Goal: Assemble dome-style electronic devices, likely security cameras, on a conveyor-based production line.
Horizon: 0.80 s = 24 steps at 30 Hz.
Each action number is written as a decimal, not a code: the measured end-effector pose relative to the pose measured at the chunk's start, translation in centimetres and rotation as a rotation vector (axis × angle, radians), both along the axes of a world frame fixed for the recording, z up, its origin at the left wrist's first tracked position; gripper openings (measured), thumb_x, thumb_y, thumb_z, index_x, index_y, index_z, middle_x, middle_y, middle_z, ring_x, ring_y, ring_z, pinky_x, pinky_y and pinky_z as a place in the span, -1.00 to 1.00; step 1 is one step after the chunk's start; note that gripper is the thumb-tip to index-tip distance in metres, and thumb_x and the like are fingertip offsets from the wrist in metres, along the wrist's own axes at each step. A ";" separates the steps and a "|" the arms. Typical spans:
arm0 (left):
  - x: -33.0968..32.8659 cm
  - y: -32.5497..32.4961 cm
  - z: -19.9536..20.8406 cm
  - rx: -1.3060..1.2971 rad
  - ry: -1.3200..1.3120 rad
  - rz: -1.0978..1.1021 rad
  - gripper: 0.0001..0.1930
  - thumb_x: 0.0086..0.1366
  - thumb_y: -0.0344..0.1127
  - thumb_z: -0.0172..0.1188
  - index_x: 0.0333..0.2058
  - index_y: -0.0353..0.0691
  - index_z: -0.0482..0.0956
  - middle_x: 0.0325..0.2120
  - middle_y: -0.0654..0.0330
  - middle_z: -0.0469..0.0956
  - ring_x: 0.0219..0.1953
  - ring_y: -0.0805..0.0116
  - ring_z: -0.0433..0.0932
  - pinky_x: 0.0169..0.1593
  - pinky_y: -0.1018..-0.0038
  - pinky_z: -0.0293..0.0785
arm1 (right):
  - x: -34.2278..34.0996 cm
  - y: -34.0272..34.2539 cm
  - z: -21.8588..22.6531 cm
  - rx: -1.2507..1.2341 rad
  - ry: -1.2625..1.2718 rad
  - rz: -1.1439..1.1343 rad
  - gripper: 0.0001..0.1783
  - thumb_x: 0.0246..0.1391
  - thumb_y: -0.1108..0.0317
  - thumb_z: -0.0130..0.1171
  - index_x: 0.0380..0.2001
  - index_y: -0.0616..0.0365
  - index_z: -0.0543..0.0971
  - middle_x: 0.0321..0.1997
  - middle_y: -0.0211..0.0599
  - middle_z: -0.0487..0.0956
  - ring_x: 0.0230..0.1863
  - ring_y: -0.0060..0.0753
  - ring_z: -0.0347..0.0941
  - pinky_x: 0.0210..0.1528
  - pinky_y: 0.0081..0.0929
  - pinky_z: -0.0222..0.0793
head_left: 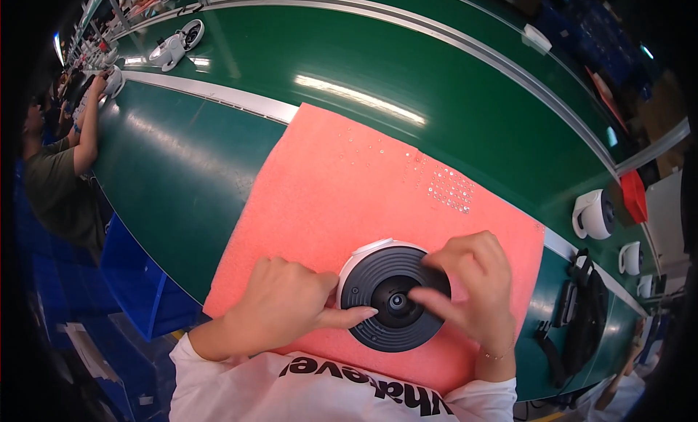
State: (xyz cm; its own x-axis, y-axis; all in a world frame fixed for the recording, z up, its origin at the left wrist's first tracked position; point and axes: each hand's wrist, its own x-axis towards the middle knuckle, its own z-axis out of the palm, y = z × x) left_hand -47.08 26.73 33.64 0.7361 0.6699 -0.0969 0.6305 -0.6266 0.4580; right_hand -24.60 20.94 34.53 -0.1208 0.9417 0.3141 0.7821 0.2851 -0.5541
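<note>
A round device (396, 333) with a white shell and a black, ringed face lies on a pink foam mat (291, 182), a small round hub at its centre. My left hand (287, 298) grips its left side, thumb laid across the black face and the other fingers curled at the white edge. Over the right part of the face is my right hand (476, 284), its thumb and forefinger spread apart. That thumb's tip is close to the hub; whether it touches I cannot tell. Several small shiny pieces (451, 189) sit in rows on the mat's far right part.
Beyond the mat runs a green conveyor belt (254, 44) with a metal rail. White rounded units (595, 214) stand at the right, near a red bin (633, 196) and a black bag (587, 320). A co-worker (65, 182) sits at the left, beside a blue crate (138, 284).
</note>
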 end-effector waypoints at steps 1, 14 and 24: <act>0.0 0.0 0.1 0.009 0.003 0.003 -0.42 -0.07 0.27 0.14 -0.80 -0.22 0.46 -0.98 0.24 0.20 -0.92 0.29 0.24 -0.77 0.45 0.12 | -0.2 -0.1 0.3 0.155 -0.057 0.151 -0.61 -0.35 0.09 0.32 -0.44 0.09 0.52 -0.39 -0.41 0.45 -0.44 -0.38 0.35 -0.40 -0.42 0.18; -0.3 -0.3 0.2 0.098 -0.022 0.033 -0.46 -0.10 0.26 0.17 -0.73 -0.19 0.49 -0.99 0.25 0.18 -0.92 0.32 0.25 -0.79 0.46 0.08 | -2.1 -1.5 1.7 -0.112 0.013 0.253 -0.51 -0.24 0.30 0.24 -0.12 0.07 0.49 -0.08 -0.29 0.42 -0.07 -0.34 0.32 -0.14 -0.41 0.12; -0.5 0.0 0.0 0.084 -0.035 0.057 -0.48 -0.08 0.23 0.17 -0.74 -0.19 0.49 -0.99 0.23 0.20 -0.92 0.31 0.28 -0.79 0.45 0.12 | -2.7 -1.2 2.3 -0.175 0.138 0.319 -0.48 -0.26 0.40 0.21 -0.08 0.12 0.46 -0.12 -0.23 0.41 -0.06 -0.31 0.32 -0.10 -0.38 0.13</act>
